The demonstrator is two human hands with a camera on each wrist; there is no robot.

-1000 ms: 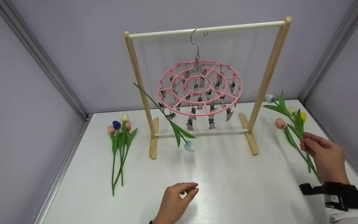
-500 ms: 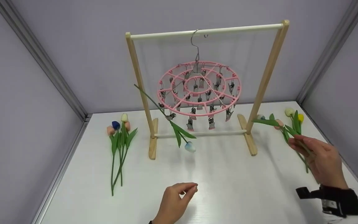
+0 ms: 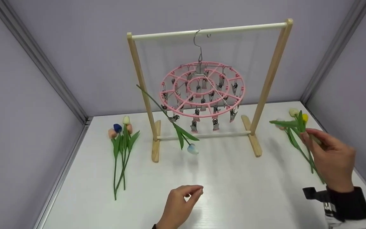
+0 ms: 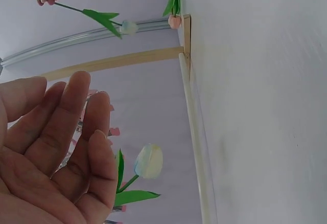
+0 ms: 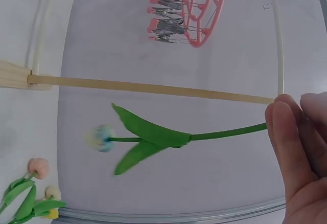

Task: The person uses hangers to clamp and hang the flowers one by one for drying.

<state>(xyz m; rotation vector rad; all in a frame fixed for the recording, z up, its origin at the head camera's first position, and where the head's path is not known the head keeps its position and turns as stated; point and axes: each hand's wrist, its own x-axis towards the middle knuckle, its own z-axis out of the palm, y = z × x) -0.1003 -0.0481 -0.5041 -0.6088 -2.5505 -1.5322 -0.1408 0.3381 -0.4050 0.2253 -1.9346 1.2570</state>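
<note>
I had my right hand (image 3: pixel 332 157) raised over the right side of the white table (image 3: pixel 233 190), its fingers pinching the green stem of a pale blue tulip (image 5: pixel 99 138). From the head camera that flower was hard to pick out: its leaves (image 3: pixel 283 122) showed just beyond my fingertips, overlapping the other tulips (image 3: pixel 299 116) lying on the table at the right, and the bloom itself was only a faint blur. The right wrist camera made it plain: the stem ran out from between my fingers (image 5: pixel 286 147) toward the left of the picture, two leaves spread at mid-stem, and the bloom hung in the air at the far end, clear of the table. The left wrist camera showed the same flower from afar, held by its stem end with the bloom (image 4: pixel 129 27) pointing toward the rack.

My left hand (image 3: pixel 178 206) was low at the near middle of the table, well apart from the held tulip, fingers loosely bent with thumb and forefinger close together, holding nothing; its wrist camera showed the palm bare.

The wooden rack (image 3: pixel 138 79) stood between the hands and the back wall, with the pink clip hanger (image 3: pixel 202 90) hooked on its top bar. A second tulip (image 3: pixel 192 149) hung head-down from one front clip, a view of it the left wrist camera also gave close up. A bunch of tulips (image 3: pixel 121 136) lay at the far left of the table.
</note>
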